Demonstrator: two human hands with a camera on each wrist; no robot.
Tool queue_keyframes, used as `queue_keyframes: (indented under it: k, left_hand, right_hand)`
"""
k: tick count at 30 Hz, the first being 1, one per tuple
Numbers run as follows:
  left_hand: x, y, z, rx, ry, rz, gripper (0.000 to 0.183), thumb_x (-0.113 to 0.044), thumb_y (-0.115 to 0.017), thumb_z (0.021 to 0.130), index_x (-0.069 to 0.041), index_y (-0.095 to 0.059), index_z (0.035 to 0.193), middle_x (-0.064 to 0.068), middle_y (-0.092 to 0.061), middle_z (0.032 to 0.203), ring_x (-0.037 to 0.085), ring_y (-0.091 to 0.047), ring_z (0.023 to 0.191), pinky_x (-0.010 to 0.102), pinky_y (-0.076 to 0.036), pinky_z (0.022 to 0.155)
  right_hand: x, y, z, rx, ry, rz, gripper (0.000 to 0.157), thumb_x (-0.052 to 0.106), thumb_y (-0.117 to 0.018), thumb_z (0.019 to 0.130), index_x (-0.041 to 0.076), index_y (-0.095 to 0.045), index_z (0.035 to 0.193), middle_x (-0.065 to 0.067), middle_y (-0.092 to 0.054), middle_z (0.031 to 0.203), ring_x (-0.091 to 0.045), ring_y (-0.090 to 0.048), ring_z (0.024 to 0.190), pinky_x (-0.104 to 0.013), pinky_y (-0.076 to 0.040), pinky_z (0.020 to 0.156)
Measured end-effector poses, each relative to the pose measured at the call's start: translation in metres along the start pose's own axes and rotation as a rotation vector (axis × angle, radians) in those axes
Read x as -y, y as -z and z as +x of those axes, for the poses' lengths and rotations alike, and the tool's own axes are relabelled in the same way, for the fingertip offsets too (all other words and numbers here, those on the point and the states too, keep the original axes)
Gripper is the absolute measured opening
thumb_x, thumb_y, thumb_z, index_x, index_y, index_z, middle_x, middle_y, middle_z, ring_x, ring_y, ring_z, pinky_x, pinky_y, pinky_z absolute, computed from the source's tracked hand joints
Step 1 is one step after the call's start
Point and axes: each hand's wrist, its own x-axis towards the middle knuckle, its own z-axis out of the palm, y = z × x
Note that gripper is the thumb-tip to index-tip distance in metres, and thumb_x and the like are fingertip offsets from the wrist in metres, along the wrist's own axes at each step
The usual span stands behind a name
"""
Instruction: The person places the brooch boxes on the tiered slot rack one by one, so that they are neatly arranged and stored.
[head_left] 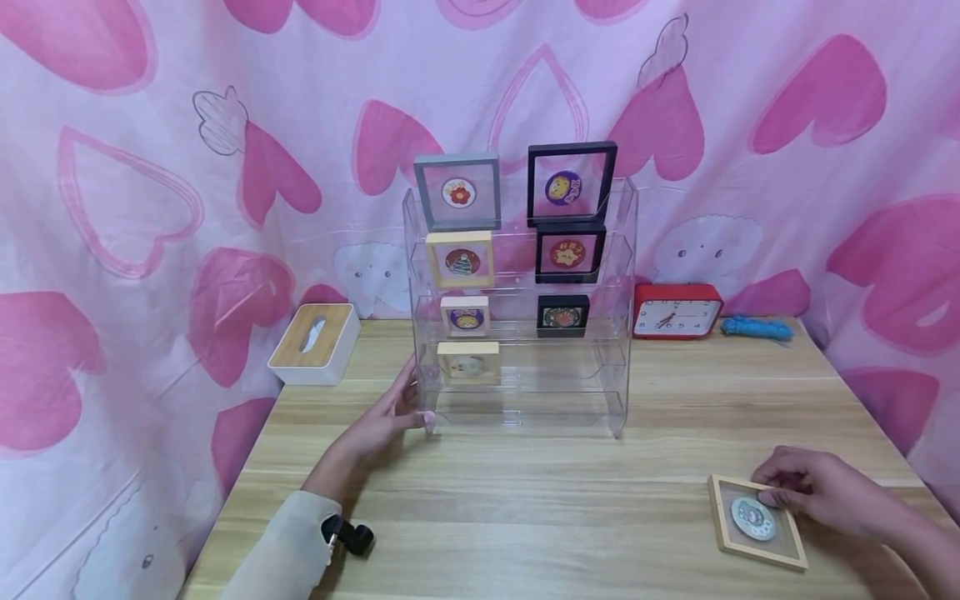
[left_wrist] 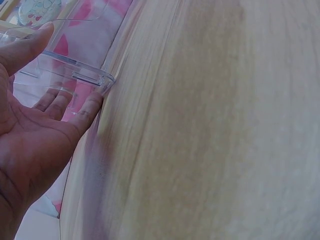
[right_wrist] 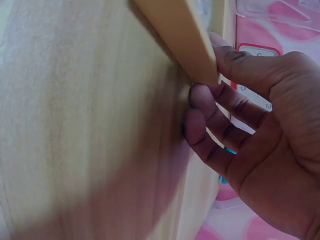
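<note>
A clear acrylic tiered rack (head_left: 555, 408) stands on the table, with several small display frames on its steps. My left hand (head_left: 386, 421) touches the rack's left side near the base. In the left wrist view that hand's fingers (left_wrist: 86, 112) look fairly straight against the clear panel, the thumb apart from them. At the right, my right hand (head_left: 821, 487) pinches the corner of a beige display frame (head_left: 718, 512), which has a clear middle and a round pale blue badge (head_left: 753, 518). In the right wrist view, the frame's edge (right_wrist: 182, 42) is between thumb and fingers, tilted.
A white tissue box (head_left: 315, 346) with a wooden lid sits left of the rack. A red clock (head_left: 677, 312) and a blue bundle of cord (head_left: 757, 327) lie to its right. Behind hangs a pink heart-patterned curtain (head_left: 450, 67). The wooden table (head_left: 525, 508) extends in front.
</note>
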Motion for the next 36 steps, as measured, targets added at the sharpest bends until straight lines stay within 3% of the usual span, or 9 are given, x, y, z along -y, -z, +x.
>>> queue_keyframes:
  k: [5, 14, 21, 29, 36]
  left_hand:
    - [-0.001, 0.0, 0.001, -0.012, 0.033, 0.002, 0.11, -0.016, -0.076, 0.103, -0.068, -0.005, 0.168, 0.004, -0.004, 0.189, 0.041, -0.006, 0.175, 0.072, -0.004, 0.137]
    - [-0.001, 0.001, 0.001, -0.008, 0.035, 0.0, 0.109, -0.014, -0.075, 0.104, -0.067, -0.005, 0.168, 0.005, -0.004, 0.189, 0.041, -0.005, 0.175, 0.07, -0.005, 0.138]
    - [-0.001, 0.0, 0.002, -0.011, 0.034, -0.001, 0.11, -0.017, -0.077, 0.103, -0.068, -0.005, 0.168, 0.003, -0.003, 0.189, 0.042, -0.006, 0.174, 0.071, -0.005, 0.138]
    - [-0.001, 0.001, 0.001, -0.004, 0.017, -0.005, 0.111, -0.013, -0.076, 0.103, -0.066, -0.005, 0.169, 0.005, -0.005, 0.189, 0.043, -0.008, 0.174, 0.07, -0.006, 0.138]
    - [0.0, 0.001, 0.001, -0.008, 0.028, 0.003, 0.109, -0.015, -0.075, 0.104, -0.067, -0.005, 0.169, 0.004, -0.005, 0.189, 0.042, -0.007, 0.174, 0.071, -0.006, 0.138]
  right_hand:
    - [0.001, -0.002, 0.001, -0.013, -0.024, -0.01, 0.041, -0.013, -0.087, 0.08, 0.022, -0.076, 0.098, 0.014, -0.069, 0.088, 0.01, -0.059, 0.083, -0.012, -0.047, 0.063]
    - [0.005, 0.001, 0.003, -0.069, 0.019, -0.042, 0.047, -0.015, -0.088, 0.077, 0.025, -0.077, 0.1, 0.014, -0.068, 0.087, 0.005, -0.062, 0.08, -0.012, -0.047, 0.063]
    - [0.015, 0.008, 0.011, -0.111, -0.056, -0.066, 0.047, -0.016, -0.086, 0.081, 0.027, -0.078, 0.099, 0.016, -0.069, 0.088, 0.007, -0.063, 0.08, -0.01, -0.051, 0.066]
    - [0.027, 0.016, 0.028, -0.189, 0.02, -0.077, 0.057, -0.027, -0.084, 0.071, 0.018, -0.079, 0.104, 0.013, -0.072, 0.1, 0.009, -0.067, 0.089, -0.005, -0.056, 0.071]
    - [0.057, 0.022, 0.056, -0.272, 0.047, -0.142, 0.057, -0.023, -0.09, 0.069, 0.019, -0.081, 0.105, 0.013, -0.076, 0.096, 0.013, -0.067, 0.088, -0.003, -0.057, 0.075]
